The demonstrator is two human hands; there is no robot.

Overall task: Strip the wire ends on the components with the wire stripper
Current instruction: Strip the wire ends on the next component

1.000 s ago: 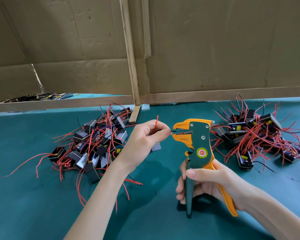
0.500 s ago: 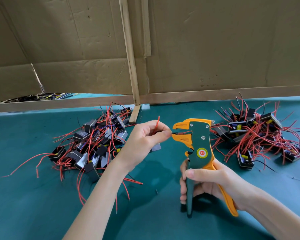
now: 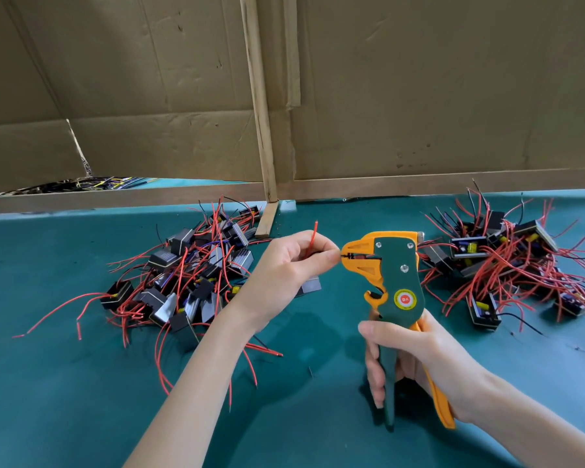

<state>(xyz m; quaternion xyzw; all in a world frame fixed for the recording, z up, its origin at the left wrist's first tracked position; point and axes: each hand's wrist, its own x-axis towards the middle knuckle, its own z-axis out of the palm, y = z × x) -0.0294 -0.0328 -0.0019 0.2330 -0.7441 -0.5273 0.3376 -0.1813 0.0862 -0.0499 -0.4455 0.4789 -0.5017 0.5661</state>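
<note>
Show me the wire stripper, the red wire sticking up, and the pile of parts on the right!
wire stripper point(image 3: 399, 265): head view, on its green body.
red wire point(image 3: 314, 234): head view, on the free end sticking up.
right pile of parts point(image 3: 520, 265): head view, on its tangled red wires.
</note>
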